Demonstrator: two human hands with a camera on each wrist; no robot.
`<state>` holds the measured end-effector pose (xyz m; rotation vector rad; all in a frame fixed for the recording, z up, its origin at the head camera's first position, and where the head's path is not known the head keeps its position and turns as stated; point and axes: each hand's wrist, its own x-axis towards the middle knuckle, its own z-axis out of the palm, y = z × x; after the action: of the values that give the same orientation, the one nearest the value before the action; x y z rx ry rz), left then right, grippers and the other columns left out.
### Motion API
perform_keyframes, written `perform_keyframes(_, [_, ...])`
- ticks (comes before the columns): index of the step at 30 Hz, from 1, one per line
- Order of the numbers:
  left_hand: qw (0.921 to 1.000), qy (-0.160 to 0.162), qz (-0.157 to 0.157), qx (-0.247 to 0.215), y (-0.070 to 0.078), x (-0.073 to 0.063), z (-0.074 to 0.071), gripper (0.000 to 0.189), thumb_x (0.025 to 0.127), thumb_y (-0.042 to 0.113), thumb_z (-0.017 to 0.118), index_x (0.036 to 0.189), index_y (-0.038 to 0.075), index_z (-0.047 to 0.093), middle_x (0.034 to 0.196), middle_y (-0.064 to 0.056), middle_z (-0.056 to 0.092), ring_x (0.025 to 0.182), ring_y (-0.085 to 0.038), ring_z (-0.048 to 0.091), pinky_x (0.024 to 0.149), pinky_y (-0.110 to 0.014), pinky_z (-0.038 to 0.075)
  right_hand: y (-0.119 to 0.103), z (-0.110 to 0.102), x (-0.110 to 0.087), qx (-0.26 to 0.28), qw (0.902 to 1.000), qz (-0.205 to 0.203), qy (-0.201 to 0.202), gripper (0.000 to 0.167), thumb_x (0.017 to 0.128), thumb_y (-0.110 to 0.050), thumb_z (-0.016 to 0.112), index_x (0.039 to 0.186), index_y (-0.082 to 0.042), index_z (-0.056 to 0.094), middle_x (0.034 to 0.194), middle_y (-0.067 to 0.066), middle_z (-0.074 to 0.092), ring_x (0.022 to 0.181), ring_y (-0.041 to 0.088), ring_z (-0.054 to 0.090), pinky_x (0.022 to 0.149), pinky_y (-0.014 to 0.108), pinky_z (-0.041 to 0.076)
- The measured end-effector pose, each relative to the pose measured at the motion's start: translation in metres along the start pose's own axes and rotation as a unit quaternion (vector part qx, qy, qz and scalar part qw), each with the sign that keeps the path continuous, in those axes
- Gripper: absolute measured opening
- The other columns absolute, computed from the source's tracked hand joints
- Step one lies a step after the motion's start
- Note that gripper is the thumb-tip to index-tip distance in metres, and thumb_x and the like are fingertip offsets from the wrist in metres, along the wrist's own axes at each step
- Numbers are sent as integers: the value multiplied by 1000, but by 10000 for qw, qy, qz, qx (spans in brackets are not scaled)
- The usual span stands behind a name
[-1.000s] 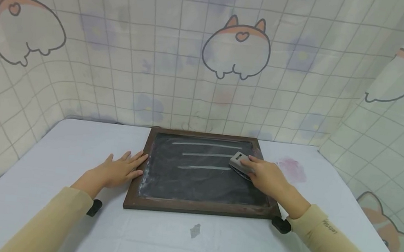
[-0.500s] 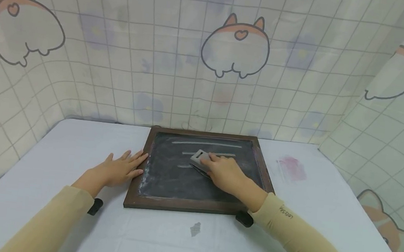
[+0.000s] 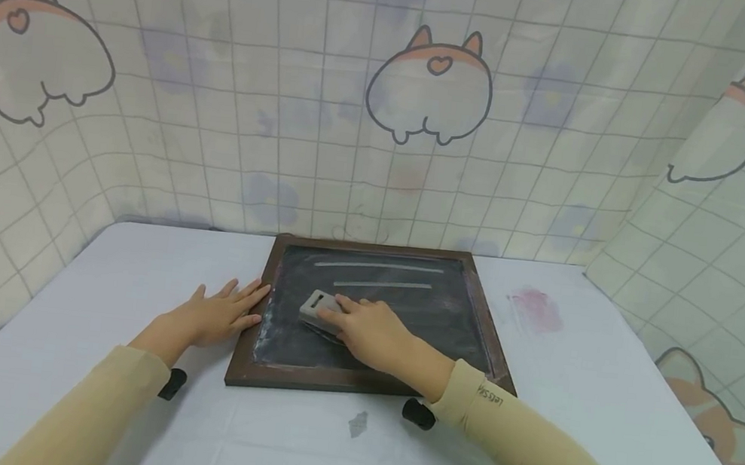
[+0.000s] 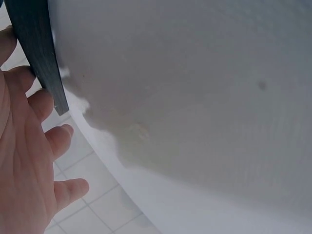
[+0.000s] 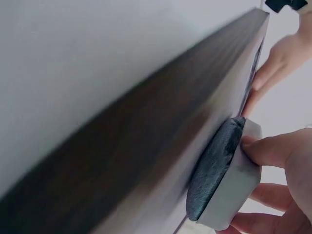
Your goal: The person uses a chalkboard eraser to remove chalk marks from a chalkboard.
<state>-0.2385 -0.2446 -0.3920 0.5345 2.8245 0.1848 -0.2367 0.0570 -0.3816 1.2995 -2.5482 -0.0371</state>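
A brown-framed chalkboard point(image 3: 395, 341) lies on the white table, with two white chalk lines point(image 3: 379, 266) showing in its upper half. My right hand point(image 3: 378, 335) grips a grey chalkboard eraser point(image 3: 319, 304) on the left-centre part of the board. In the right wrist view, thumb and fingers hold the sides of the eraser point(image 5: 236, 183), its dark felt pad point(image 5: 217, 170) facing the board. My left hand point(image 3: 210, 318) lies with fingers spread, fingertips on the left side of the frame. The left wrist view shows those fingers along the frame's edge point(image 4: 41, 53).
The white tablecloth point(image 3: 295, 452) has a grey patch point(image 3: 358, 424) in front of the board and a pink stain point(image 3: 535, 310) to its right. Behind and beside the table hangs a grid-patterned curtain point(image 3: 325, 159) with cartoon corgis.
My right hand has swept the eraser leftward across the board from its right side. The lowest chalk line is gone from view. My left hand has stayed in place.
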Motion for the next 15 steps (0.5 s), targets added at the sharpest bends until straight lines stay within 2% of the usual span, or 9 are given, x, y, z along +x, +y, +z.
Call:
perform_keyframes(3, [10000,15,25,4,-1,1,2,68,110,49,38,164,10,22,169,-17,18,150,-50,18,110,-80,9,18,1,-12,257,9993,178,196,46,94,-13,77,138,-12,66,133,24,64,91,33,74,61,35,59])
perform_keyframes(6, [10000,38,41,13,-2,3,3,68,110,49,38,164,11,22,169,-17,18,150,-50,18,110,-80,9,43,1,-31,405,9973,462,390,44,92,-8,78,134,-7,67,129,29,65,83,34,74,48,30,50])
perform_keyframes(8, [10000,49,47,30,-2,3,3,68,110,48,38,164,11,22,169,-17,18,150,-50,18,110,-80,9,60,0,-45,446,9954,722,450,42,92,-6,77,133,-5,67,128,31,64,68,30,71,43,26,43])
perform_keyframes(11, [10000,38,35,68,-2,4,3,67,111,47,39,164,10,22,169,-18,19,150,-50,18,110,-80,9,82,-1,-64,483,9905,1220,414,42,92,-4,77,132,-4,68,128,33,63,47,22,58,41,25,33])
perform_keyframes(13, [10000,29,30,76,-2,3,3,67,111,47,39,164,10,22,168,-18,19,150,-50,18,110,-80,9,93,-3,-74,484,9865,1531,316,43,91,-4,77,133,-4,68,129,33,63,43,20,51,43,26,33])
perform_keyframes(15, [10000,20,26,85,-2,3,3,67,111,47,39,164,10,23,168,-18,19,150,-50,18,110,-80,10,100,-3,-80,452,9841,1697,254,44,90,-4,78,134,-4,68,128,33,63,46,21,56,44,28,37])
